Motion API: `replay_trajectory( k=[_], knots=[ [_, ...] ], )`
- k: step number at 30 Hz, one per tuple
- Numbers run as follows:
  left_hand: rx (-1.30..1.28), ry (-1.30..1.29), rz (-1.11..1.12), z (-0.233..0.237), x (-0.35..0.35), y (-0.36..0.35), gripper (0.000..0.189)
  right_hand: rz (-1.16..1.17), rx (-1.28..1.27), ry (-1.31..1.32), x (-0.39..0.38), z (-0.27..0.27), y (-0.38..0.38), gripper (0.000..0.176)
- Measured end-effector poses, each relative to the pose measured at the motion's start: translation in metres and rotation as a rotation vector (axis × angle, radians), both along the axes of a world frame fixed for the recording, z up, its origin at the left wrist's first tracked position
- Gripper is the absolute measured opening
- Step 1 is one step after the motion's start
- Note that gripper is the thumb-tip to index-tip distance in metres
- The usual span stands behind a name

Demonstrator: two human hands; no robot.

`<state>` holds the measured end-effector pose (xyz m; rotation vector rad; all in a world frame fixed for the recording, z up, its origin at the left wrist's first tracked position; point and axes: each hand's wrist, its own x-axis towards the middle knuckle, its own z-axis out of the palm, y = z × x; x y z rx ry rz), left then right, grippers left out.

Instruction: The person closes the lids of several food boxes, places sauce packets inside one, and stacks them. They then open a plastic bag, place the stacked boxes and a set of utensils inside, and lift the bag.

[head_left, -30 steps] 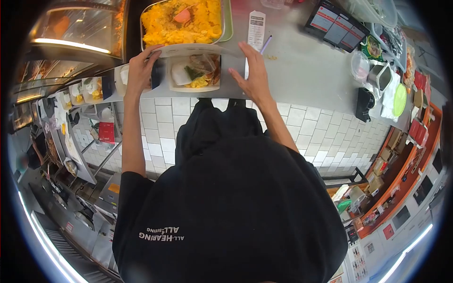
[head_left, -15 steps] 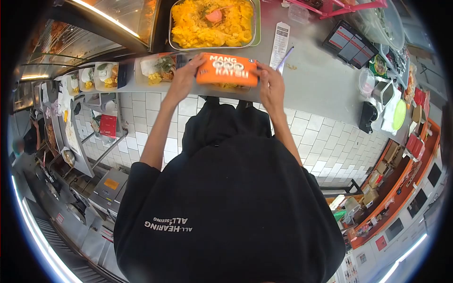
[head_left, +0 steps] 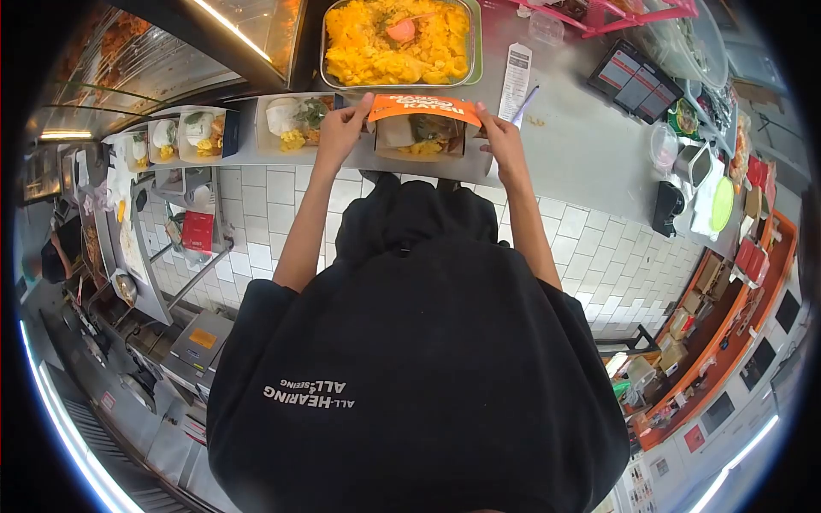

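My left hand [head_left: 344,135] pinches the left end of an orange cardboard cover [head_left: 428,109] printed with "KATSU". On its right end, my right hand [head_left: 506,147] grips with thumb and fingers. The cover is bowed and tilted, seen nearly edge-on above the far part of a food box [head_left: 419,154]. Under it, the box shows a pale wrapped or flat item, some greens and yellow food. Left of my left hand, another food box [head_left: 291,128] stands uncovered, with rice, greens and yellow egg-like pieces inside.
Several more filled boxes [head_left: 201,137] line the counter to the left, beside a glass display case [head_left: 248,38]. A tray of yellow food [head_left: 399,43] sits beyond my hands. A paper receipt [head_left: 515,81], a pen [head_left: 526,103] and a tablet [head_left: 634,81] lie to the right.
The orange cover has tilted from facing me to nearly edge-on, with both hands still on it. More of the box's food now shows beneath it.
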<state>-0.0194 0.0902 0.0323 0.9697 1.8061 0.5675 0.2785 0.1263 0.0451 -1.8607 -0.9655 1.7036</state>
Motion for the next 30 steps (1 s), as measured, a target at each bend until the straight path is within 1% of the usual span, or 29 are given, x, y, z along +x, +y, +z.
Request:
replay_trajectory(
  k=[2,3,4,5,7,9,10,11,12,14,15,17,18,20,21,23,24,26,27,28,29,30],
  knots=[
    [0.021,-0.087,0.041,0.004,0.005,0.002,0.058,0.022,0.015,-0.037,0.000,-0.003,0.000,0.058],
    [0.025,-0.087,0.041,0.000,0.005,0.000,0.058,0.070,0.082,-0.043,0.001,-0.013,-0.005,0.056],
    [0.050,-0.158,0.023,-0.006,0.004,-0.004,0.058,0.119,0.149,-0.048,0.002,-0.023,-0.008,0.054],
    [0.075,-0.229,0.006,-0.013,0.002,-0.006,0.058,0.121,0.152,-0.048,0.001,-0.034,-0.014,0.054],
    [0.122,-0.185,-0.014,-0.013,0.002,-0.008,0.059,0.104,0.232,-0.032,-0.006,-0.044,-0.023,0.047],
    [0.162,-0.141,-0.035,-0.013,-0.002,-0.006,0.060,0.100,0.216,-0.023,-0.003,-0.045,-0.021,0.044],
    [0.092,-0.025,-0.197,-0.012,-0.010,0.002,0.058,0.097,0.200,-0.017,-0.001,-0.045,-0.020,0.042],
    [0.019,0.090,-0.358,-0.012,-0.015,0.007,0.056,0.100,0.305,-0.024,0.000,-0.049,-0.016,0.046],
    [0.011,0.090,-0.356,-0.007,-0.013,0.011,0.056,0.102,0.297,-0.023,0.004,-0.046,-0.009,0.046],
    [0.021,-0.147,-0.155,0.005,-0.006,0.018,0.070,0.162,0.094,-0.006,0.009,-0.021,0.012,0.051],
    [0.013,-0.148,-0.153,0.005,-0.009,0.020,0.070,0.164,0.086,-0.005,0.007,-0.006,0.011,0.051],
    [-0.050,-0.054,-0.036,0.005,-0.018,0.026,0.084,0.445,0.695,-0.231,0.002,0.021,0.006,0.055],
    [-0.052,-0.051,-0.036,0.006,-0.017,0.026,0.084,0.444,0.695,-0.227,-0.002,0.021,-0.001,0.055],
    [-0.034,-0.029,0.000,0.007,-0.014,0.027,0.088,0.751,0.919,-0.664,-0.010,0.014,-0.014,0.056],
    [-0.033,-0.028,-0.003,0.009,-0.014,0.027,0.088,0.747,0.919,-0.665,-0.011,0.011,-0.013,0.056],
    [-0.022,0.186,-0.214,0.012,-0.014,0.027,0.090,0.814,1.053,-0.574,-0.010,0.003,-0.006,0.043],
    [-0.018,0.188,-0.203,0.012,-0.015,0.028,0.090,0.822,1.063,-0.569,-0.013,0.012,0.001,0.043],
    [-0.049,0.230,-0.197,0.011,-0.017,0.025,0.089,0.468,0.838,-0.302,-0.022,0.046,0.009,0.027],
    [-0.054,0.231,-0.201,0.008,-0.018,0.024,0.089,0.312,0.980,-0.294,-0.028,0.047,0.014,0.024],
    [0.016,0.166,-0.126,0.005,-0.017,0.025,0.089,0.310,0.978,-0.297,-0.031,0.047,0.021,0.024],
    [0.088,0.099,-0.051,0.002,-0.015,0.026,0.088,0.225,0.909,-0.213,-0.033,0.048,0.027,0.025],
    [0.089,0.094,-0.051,0.003,-0.013,0.026,0.088,0.144,0.840,-0.130,-0.032,0.048,0.031,0.026]
  ],
)
